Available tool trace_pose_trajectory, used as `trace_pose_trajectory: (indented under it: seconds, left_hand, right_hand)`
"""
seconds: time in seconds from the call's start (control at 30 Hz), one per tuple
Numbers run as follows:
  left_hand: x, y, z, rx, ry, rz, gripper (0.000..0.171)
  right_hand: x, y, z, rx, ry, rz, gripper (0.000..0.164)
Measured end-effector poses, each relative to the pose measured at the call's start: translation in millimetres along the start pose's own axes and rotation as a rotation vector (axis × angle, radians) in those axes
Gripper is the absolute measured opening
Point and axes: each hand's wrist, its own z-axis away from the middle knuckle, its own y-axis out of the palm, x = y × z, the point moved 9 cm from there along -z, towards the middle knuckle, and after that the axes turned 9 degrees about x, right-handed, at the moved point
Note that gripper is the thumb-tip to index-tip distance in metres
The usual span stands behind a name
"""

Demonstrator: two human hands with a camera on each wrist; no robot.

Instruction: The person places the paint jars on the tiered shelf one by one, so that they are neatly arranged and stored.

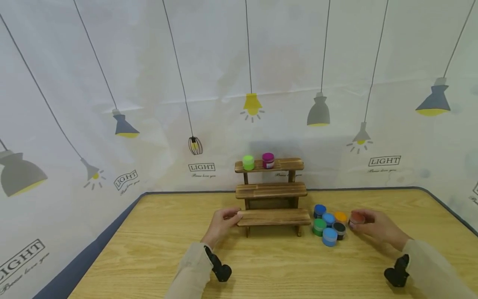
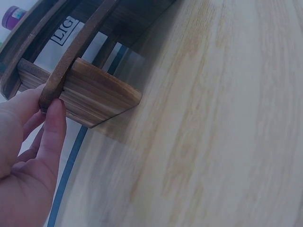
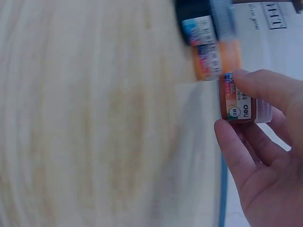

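My left hand (image 1: 221, 226) pinches the left end of the lowest board of a three-tier wooden display stand (image 1: 274, 216). In the left wrist view, thumb and fingers sit on opposite sides of that board end (image 2: 53, 90). My right hand (image 1: 382, 227) grips a reddish-brown paint jar (image 1: 357, 218) between thumb and fingers, at the right edge of a group of jars. The right wrist view shows the label of this jar (image 3: 238, 101). On the top board stand a lime-green jar (image 1: 248, 162) and a magenta jar (image 1: 268, 160).
Beside the stand's right end cluster several paint jars: dark blue (image 1: 319, 211), green (image 1: 319, 227), orange (image 1: 340, 216), black (image 1: 339, 230) and light blue (image 1: 330, 236). A wall sheet (image 1: 224, 62) printed with lamps rises behind the wood-grain table (image 1: 276, 270).
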Motion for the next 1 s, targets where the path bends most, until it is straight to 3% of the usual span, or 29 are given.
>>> trace_pose_trajectory:
  seconds: [0.13,0.33,0.5,0.8,1.0]
  left_hand:
    - [-9.5,1.5,4.8,0.005,-0.009,-0.003,0.032]
    - [14.4,-0.8,-7.0,-0.008,-0.035,0.029,0.032]
    - [19.6,-0.8,-8.5,-0.017,-0.042,0.028,0.034]
    - [19.4,-1.0,-9.3,-0.013,-0.008,0.044,0.032]
    - [18.2,-1.1,-7.7,-0.022,-0.013,0.038,0.032]
  right_hand:
    - [8.4,-8.8,4.2,-0.022,-0.019,0.029,0.060]
    - [27.7,-19.2,8.4,-0.064,-0.073,0.076,0.056]
    - [50.2,-21.4,10.8,-0.070,-0.126,0.093,0.052]
    - [109.4,-28.7,8.8,-0.082,-0.290,0.165,0.048]
    - [143.5,-29.1,-1.5,-0.046,-0.319,0.151,0.050]
